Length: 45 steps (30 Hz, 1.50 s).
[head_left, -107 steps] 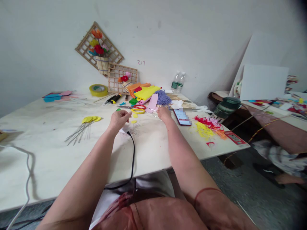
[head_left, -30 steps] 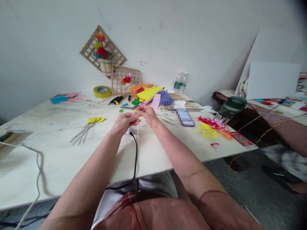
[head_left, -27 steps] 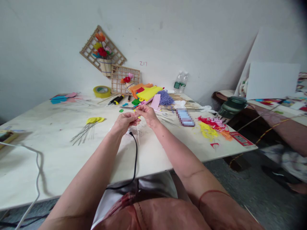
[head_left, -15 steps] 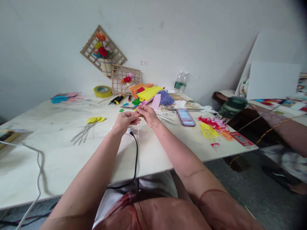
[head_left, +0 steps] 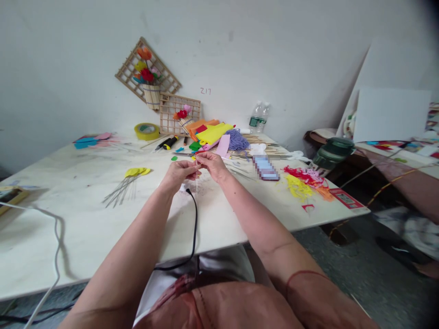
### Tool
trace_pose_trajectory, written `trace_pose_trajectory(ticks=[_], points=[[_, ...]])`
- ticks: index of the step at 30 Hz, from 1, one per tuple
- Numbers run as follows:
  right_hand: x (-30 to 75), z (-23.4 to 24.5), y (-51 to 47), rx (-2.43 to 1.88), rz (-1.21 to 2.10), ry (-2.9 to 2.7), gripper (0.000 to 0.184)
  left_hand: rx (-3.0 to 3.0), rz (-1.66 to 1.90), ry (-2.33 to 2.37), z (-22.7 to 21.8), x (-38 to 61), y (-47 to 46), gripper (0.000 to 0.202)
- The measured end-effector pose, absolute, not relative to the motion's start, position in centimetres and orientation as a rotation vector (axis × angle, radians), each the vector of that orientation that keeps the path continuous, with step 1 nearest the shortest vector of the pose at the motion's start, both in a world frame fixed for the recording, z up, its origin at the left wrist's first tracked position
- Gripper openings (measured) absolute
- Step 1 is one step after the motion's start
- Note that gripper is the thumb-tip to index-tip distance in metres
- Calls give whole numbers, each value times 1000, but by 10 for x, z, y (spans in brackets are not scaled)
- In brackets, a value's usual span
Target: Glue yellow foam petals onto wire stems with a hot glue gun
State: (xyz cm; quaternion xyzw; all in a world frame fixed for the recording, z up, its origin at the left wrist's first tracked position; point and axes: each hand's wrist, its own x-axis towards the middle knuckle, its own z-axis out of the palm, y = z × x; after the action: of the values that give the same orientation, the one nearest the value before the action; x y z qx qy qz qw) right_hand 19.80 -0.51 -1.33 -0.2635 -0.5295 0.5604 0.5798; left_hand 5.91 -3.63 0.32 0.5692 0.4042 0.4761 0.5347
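Note:
My left hand [head_left: 179,175] and my right hand [head_left: 212,165] meet over the middle of the table, both with fingers pinched closed. Between their fingertips is a thin pale strand [head_left: 196,186], wire or thread, that hangs down toward the tabletop. A bit of red shows at the right fingertips; the fingers hide most of what is pinched. Left of my hands lie yellow petal shapes on thin wires [head_left: 137,172]. Just beyond my hands are scissors [head_left: 185,154] and a small green piece [head_left: 174,158].
A black cable [head_left: 196,224] runs from below my hands over the table's front edge. Behind lie coloured sheets [head_left: 214,133], purple yarn [head_left: 238,139] and yellow tape [head_left: 147,131]. Rightward are a phone [head_left: 265,168], colourful scraps [head_left: 303,183] and a dark green jar [head_left: 332,153].
Both hands stay together in nearly the same spot, with small finger movements. The pale strand below them has shifted slightly left and shows more of its length.

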Motion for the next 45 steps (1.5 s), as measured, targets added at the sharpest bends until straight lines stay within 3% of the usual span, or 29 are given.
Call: trace_pose_trajectory(ticks=[5, 9, 13, 18, 22, 32, 37, 45], points=[[197, -10, -6, -680, 1245, -1203, 25, 1342, 1094, 948, 1, 56, -34, 36], [201, -15, 0, -814, 1100, -1297, 20, 1275, 1331, 952, 3, 45, -26, 31], [206, -27, 9, -1226, 691, -1637, 13, 1070, 1633, 963, 6, 32, -18, 27], [206, -31, 3, -1616, 180, -2197, 24, 1021, 1681, 953, 7, 30, -17, 25], [207, -27, -4, -1585, 9, -2414, 34, 1024, 1636, 984, 8, 35, -19, 27], [199, -35, 11, -1564, -254, -2558, 32, 1031, 1553, 955, 6, 39, -21, 29], [199, -39, 14, -1539, 10, -2278, 24, 1028, 1533, 966, 6, 37, -20, 27], [205, -25, 0, -1010, 1283, -1433, 9, 1124, 1368, 958, 5, 38, -25, 25]])
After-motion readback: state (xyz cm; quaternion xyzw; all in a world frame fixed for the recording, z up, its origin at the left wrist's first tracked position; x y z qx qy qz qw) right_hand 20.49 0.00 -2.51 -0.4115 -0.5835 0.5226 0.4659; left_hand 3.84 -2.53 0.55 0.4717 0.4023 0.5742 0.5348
